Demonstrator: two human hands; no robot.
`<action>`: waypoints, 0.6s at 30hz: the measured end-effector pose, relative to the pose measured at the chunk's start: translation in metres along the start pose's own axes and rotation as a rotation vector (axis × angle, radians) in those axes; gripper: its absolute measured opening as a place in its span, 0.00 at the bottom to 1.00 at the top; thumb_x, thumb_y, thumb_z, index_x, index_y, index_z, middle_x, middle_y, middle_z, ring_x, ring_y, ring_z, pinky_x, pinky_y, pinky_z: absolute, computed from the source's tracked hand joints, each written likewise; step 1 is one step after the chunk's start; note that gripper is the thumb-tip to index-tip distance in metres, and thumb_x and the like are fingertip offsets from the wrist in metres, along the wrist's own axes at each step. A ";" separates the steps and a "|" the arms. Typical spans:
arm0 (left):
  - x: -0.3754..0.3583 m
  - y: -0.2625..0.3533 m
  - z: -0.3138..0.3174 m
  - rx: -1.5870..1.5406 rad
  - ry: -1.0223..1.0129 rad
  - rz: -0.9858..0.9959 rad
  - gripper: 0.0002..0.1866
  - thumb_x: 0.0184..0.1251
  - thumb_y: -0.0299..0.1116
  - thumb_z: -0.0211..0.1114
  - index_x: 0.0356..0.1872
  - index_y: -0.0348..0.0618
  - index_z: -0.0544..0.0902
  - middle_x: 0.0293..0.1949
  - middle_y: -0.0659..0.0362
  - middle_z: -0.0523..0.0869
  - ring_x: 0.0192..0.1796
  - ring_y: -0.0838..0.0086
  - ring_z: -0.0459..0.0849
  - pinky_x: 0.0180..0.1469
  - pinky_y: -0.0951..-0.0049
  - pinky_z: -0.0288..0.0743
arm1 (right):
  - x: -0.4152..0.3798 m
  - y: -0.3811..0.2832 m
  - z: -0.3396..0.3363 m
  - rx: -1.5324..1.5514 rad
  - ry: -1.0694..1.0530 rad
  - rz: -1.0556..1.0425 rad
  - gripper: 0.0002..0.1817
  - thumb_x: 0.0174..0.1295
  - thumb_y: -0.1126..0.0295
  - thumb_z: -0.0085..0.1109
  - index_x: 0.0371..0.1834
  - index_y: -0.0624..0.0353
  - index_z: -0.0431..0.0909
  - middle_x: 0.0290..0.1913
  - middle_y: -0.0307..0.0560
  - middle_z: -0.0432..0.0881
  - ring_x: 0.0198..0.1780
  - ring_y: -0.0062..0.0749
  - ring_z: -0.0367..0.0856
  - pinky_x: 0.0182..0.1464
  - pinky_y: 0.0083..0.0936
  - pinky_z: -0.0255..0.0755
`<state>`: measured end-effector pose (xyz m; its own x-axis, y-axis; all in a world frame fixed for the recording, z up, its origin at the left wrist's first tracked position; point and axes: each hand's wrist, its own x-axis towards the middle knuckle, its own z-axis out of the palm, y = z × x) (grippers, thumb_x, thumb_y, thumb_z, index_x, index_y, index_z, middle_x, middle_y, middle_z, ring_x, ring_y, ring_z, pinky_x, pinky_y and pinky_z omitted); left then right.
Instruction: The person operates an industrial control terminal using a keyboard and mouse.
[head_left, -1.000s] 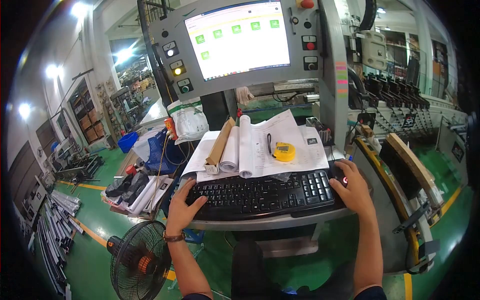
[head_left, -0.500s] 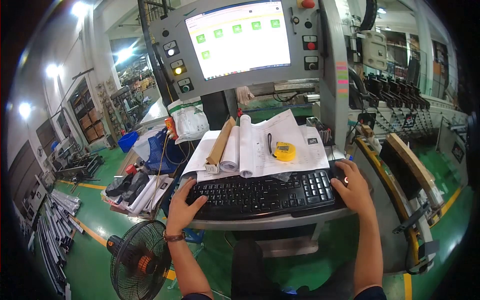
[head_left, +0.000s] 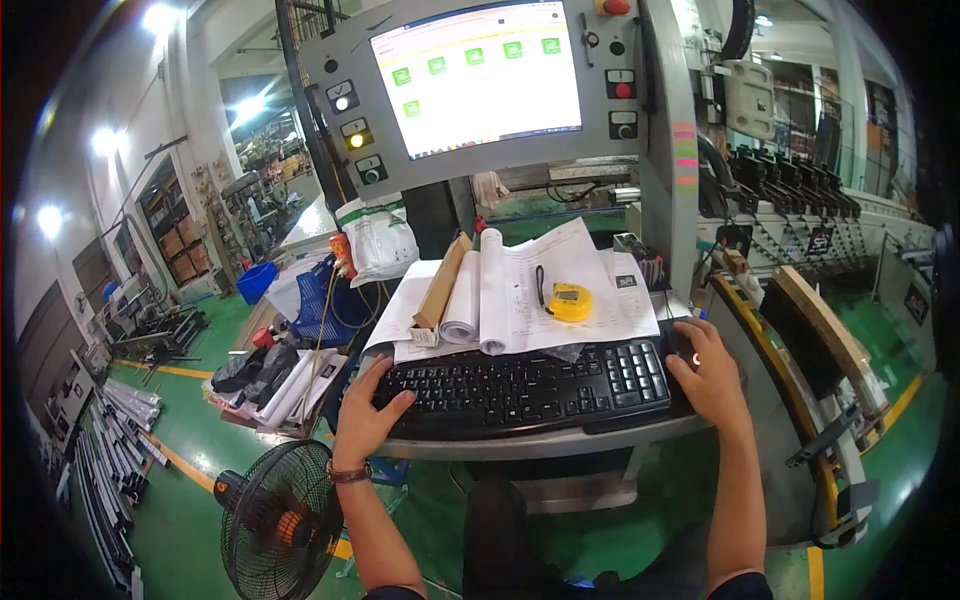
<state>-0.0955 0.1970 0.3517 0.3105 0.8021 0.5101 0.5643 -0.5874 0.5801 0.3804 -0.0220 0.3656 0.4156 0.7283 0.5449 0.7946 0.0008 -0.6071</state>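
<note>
My left hand [head_left: 366,414] rests at the left end of the black keyboard [head_left: 500,392], thumb and fingers apart, holding nothing. At the keyboard's right end, my right hand [head_left: 707,372] lies over a dark mouse [head_left: 683,345], fingers wrapped round it and covering much of it. Behind the keys are rolled and flat papers [head_left: 520,290], a long cardboard box [head_left: 445,285] and a yellow tape measure [head_left: 570,302]. Above them, a lit screen [head_left: 478,85] shows several green icons.
A black fan [head_left: 280,520] stands at the lower left. Papers and dark bags [head_left: 262,375] sit on a low stand at the left. A white bag [head_left: 375,240] is behind the desk. Yellow-edged machine parts [head_left: 770,370] stand close on the right.
My right hand has shifted very slightly on the mouse. My left hand and the objects on the desk have not visibly moved.
</note>
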 end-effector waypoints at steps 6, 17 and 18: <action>0.000 -0.002 0.001 -0.014 0.001 -0.001 0.41 0.70 0.50 0.83 0.78 0.37 0.83 0.82 0.45 0.81 0.82 0.48 0.80 0.84 0.53 0.69 | 0.000 -0.002 0.000 -0.021 -0.028 -0.012 0.29 0.73 0.62 0.70 0.76 0.60 0.81 0.80 0.57 0.79 0.74 0.60 0.83 0.71 0.46 0.81; 0.000 0.002 -0.001 0.000 -0.004 0.004 0.41 0.70 0.51 0.83 0.78 0.36 0.83 0.82 0.45 0.81 0.83 0.48 0.79 0.85 0.53 0.69 | 0.000 -0.004 -0.001 -0.025 -0.039 -0.010 0.30 0.74 0.61 0.70 0.76 0.60 0.81 0.80 0.57 0.78 0.75 0.59 0.82 0.73 0.46 0.79; 0.000 0.002 -0.001 0.001 -0.004 0.004 0.41 0.70 0.51 0.83 0.78 0.36 0.83 0.82 0.45 0.81 0.83 0.48 0.79 0.85 0.53 0.69 | 0.000 -0.003 -0.001 -0.033 -0.036 -0.015 0.30 0.74 0.61 0.70 0.76 0.60 0.81 0.80 0.57 0.78 0.75 0.59 0.82 0.73 0.46 0.79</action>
<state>-0.0953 0.1955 0.3536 0.3159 0.8000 0.5102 0.5634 -0.5908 0.5776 0.3785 -0.0227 0.3673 0.3878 0.7526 0.5321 0.8150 -0.0104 -0.5793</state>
